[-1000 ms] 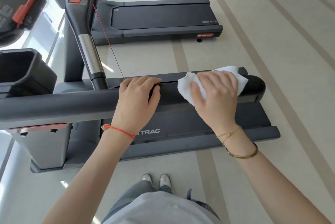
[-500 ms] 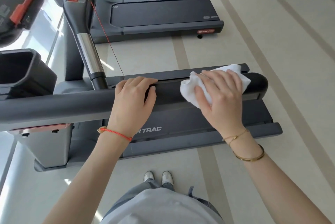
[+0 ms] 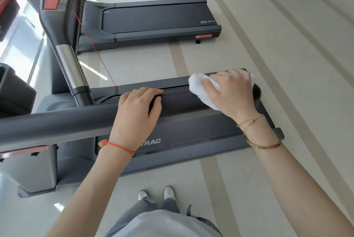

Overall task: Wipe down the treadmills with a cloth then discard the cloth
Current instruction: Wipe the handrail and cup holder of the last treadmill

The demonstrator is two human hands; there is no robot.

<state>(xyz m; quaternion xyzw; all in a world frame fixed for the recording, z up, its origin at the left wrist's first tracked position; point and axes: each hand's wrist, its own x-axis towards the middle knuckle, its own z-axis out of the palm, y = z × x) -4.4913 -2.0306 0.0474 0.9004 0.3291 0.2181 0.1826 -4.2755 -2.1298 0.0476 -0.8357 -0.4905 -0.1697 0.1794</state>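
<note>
1. Head view, nearest: the person's shoes (image 3: 156, 194) stand on the pale floor (image 3: 287, 64) beside the near treadmill (image 3: 191, 131)
2. Left hand (image 3: 137, 114) lies over the dark handrail (image 3: 57, 121) with fingers curled across its top and thumb spread, steadying; it has not moved along the rail since a second ago
3. Right hand (image 3: 232, 93) presses the white cloth (image 3: 199, 88) onto the rail with fingers spread over it and thumb tucked against the wad; since a second ago hand and cloth have slid right, now reaching the rail's rounded end, so this rail's stroke looks nearly finished
4. Readable on the near deck: "TRAC", its start hidden by the left wrist
5. Farther off, the far treadmill (image 3: 153, 18) shows "STA" on its belt end and a red "STAR TRAC" badge (image 3: 203, 36); judging by this, more wiping remains before discarding the cloth
</note>
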